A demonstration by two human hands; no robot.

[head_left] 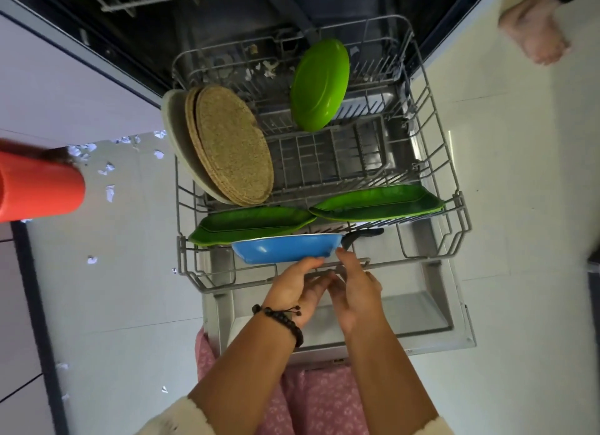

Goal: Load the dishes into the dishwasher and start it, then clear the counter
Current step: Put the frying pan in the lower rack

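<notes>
orange-red plastic cylinder seen at far left edge, scraps of white paper scattered on floor beside it. grey wire lower dishwasher rack pulled out over open door. cream round plate and speckled tan round plates stood on edge at rack's left. two dark green leaf-shaped trays laid near front, bright green oval dish upright at back. blue frying pan with black handle tilted at front rail. left hand with bead bracelet curled under pan's rim; right hand touching pan near handle, fingers loosely bent; firm grasp cannot be told.
</notes>
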